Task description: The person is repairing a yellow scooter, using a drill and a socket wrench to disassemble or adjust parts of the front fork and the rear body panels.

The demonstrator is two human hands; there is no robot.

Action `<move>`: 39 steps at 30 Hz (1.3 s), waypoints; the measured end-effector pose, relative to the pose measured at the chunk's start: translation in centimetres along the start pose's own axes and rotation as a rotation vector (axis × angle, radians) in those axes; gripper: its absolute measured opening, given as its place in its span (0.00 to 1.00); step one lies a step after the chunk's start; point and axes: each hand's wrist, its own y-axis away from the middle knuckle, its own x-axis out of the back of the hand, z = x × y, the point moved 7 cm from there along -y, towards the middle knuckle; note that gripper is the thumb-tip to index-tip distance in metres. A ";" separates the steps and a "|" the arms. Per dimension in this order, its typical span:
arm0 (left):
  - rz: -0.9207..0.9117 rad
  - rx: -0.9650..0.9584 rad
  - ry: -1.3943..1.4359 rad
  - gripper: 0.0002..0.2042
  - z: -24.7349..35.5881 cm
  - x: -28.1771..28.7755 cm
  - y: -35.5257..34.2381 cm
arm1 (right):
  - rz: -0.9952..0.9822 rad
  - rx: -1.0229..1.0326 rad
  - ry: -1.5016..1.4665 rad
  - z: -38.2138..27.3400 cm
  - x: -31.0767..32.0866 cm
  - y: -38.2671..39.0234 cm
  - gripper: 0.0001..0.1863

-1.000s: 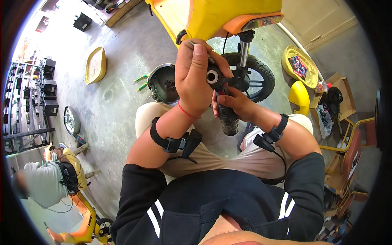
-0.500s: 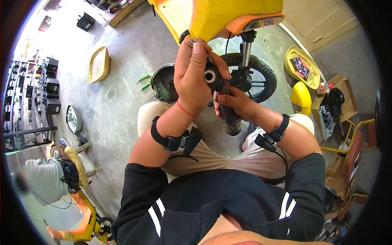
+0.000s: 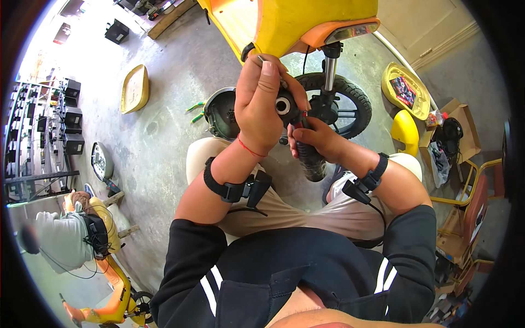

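My left hand [image 3: 258, 104] is closed around a black round part with a silver ring [image 3: 283, 105] on its end. A thin metal piece shows near the tip of its thumb. My right hand [image 3: 314, 134] wraps round a black ribbed grip [image 3: 312, 165], which slants down toward my knees. A bit of red shows by the right fingers, close to the round part. The two parts meet between my hands, but my fingers hide whether they are joined. Just beyond, a yellow scooter [image 3: 311, 24] stands with its black front wheel [image 3: 355, 106].
A black bowl-shaped shell [image 3: 221, 113] and green-handled pliers [image 3: 197, 112] lie left of my hands. Yellow trays [image 3: 135, 90] and a curved yellow panel [image 3: 404, 131] rest on the floor. An open carton [image 3: 465, 131] and chairs [image 3: 473, 208] stand right. Another person [image 3: 65, 240] is at lower left.
The view has shifted slightly, so the surroundings sit a little further right and lower. Both hands keep nearly the same hold on the parts.
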 end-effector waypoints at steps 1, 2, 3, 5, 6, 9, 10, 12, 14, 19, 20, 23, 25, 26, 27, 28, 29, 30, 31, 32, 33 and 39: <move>-0.007 0.009 -0.007 0.13 0.0 0.0 0.0 | 0.015 -0.006 0.015 0.0 0.1 0.1 0.14; -0.025 -0.001 -0.005 0.13 0.0 -0.1 0.1 | 0.017 -0.005 0.027 0.1 0.1 0.0 0.14; -0.014 0.019 -0.014 0.13 -0.1 0.0 0.1 | 0.017 0.006 0.027 0.0 0.1 0.1 0.14; -0.022 -0.055 -0.072 0.13 0.4 -0.1 0.1 | 0.023 0.020 0.036 0.0 0.0 0.0 0.14; -0.017 -0.061 -0.063 0.13 0.5 -0.1 0.1 | 0.018 0.042 0.034 -0.2 0.0 0.0 0.14; -0.042 -0.010 -0.054 0.13 0.3 -0.2 0.3 | 0.024 0.037 0.087 -0.1 0.1 -0.1 0.15; -0.051 -0.012 -0.048 0.13 0.4 -0.3 0.3 | 0.011 0.044 0.092 -0.1 0.0 -0.1 0.15; -0.058 -0.014 -0.039 0.14 0.4 -0.3 0.4 | 0.013 0.020 0.035 0.1 0.1 -0.1 0.15; -0.058 0.010 -0.067 0.14 0.3 -0.1 0.4 | 0.017 0.021 0.048 0.1 0.1 -0.1 0.15; -0.081 0.030 -0.051 0.14 0.0 -0.1 0.2 | 0.001 0.017 0.046 0.0 0.1 -0.1 0.15; -0.081 0.029 -0.047 0.14 0.0 -0.1 0.1 | 0.000 0.015 0.047 0.0 0.1 -0.1 0.15; -0.098 -0.004 -0.009 0.13 0.2 -0.1 0.0 | 0.024 0.009 -0.022 0.1 0.2 -0.1 0.16; -0.084 0.000 -0.023 0.14 0.3 0.1 -0.1 | 0.030 -0.032 -0.059 0.5 0.2 -0.1 0.17; -0.070 0.003 -0.036 0.15 0.2 0.2 -0.2 | 0.026 -0.015 -0.064 0.4 0.2 -0.1 0.19; -0.073 0.005 -0.039 0.15 0.2 0.3 -0.2 | 0.034 -0.015 -0.066 0.4 0.2 -0.1 0.21; -0.061 -0.007 -0.014 0.15 0.3 0.4 -0.3 | 0.022 0.004 -0.078 0.2 0.1 -0.2 0.21; -0.051 -0.012 0.017 0.15 0.3 0.5 -0.3 | -0.034 -0.009 -0.239 0.2 -0.3 -0.2 0.24; -0.062 -0.021 0.023 0.16 0.3 0.6 -0.4 | -0.061 -0.038 -0.399 0.2 -0.5 -0.1 0.27; -0.058 -0.011 0.022 0.16 0.2 0.7 -0.5 | -0.083 -0.018 -0.410 0.0 -0.6 0.0 0.27; -0.062 -0.031 0.030 0.16 0.3 0.9 -0.6 | -0.098 0.017 -0.402 -0.3 -0.6 0.2 0.29; -0.065 -0.053 0.034 0.16 0.3 1.1 -0.8 | -0.132 0.061 -0.404 -0.8 -0.7 0.3 0.31; -0.151 -0.101 0.153 0.14 0.4 1.0 -0.9 | -0.007 -0.003 -0.396 -0.1 0.2 0.4 0.27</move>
